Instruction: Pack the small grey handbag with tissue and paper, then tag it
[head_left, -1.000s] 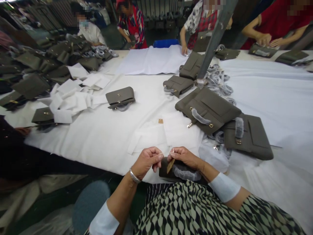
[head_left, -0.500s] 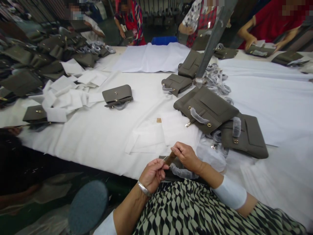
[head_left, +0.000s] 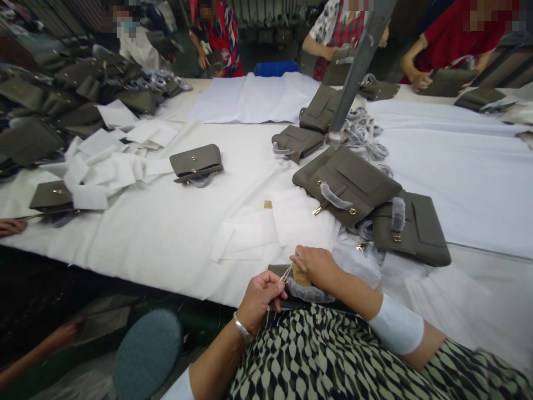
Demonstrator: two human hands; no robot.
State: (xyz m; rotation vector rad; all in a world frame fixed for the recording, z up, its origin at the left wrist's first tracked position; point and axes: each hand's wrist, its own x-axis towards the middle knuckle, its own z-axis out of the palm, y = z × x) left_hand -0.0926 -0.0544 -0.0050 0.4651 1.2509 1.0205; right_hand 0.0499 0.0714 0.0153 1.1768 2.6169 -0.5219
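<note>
In front of me lies an olive-grey handbag [head_left: 275, 270], mostly hidden by my hands and its plastic-wrapped handle [head_left: 310, 291]. My left hand [head_left: 260, 297] is closed, pinching a thin pale string [head_left: 286, 273] beside one end of that handle. My right hand [head_left: 317, 266] is closed too, with its fingertips on the other end of the string, which is stretched between both hands. A brown paper hang tag [head_left: 301, 276] shows just under the right hand's fingers, above the handle. Whether the string passes around the handle, I cannot tell.
Ahead lie white sheets [head_left: 245, 239] and a small brown tag [head_left: 267, 204]. More handbags [head_left: 347, 183] are stacked at right, by a slanted metal post [head_left: 360, 72]. One handbag [head_left: 196, 163] sits left of centre. A round stool [head_left: 147, 355] stands below left. Co-workers handle bags across the table.
The brown tag, formerly held edge-on between both hands, now lies flatter under my right hand. The string shows stretched between my fingers. At far left, a co-worker's hand has come into clearer view.
</note>
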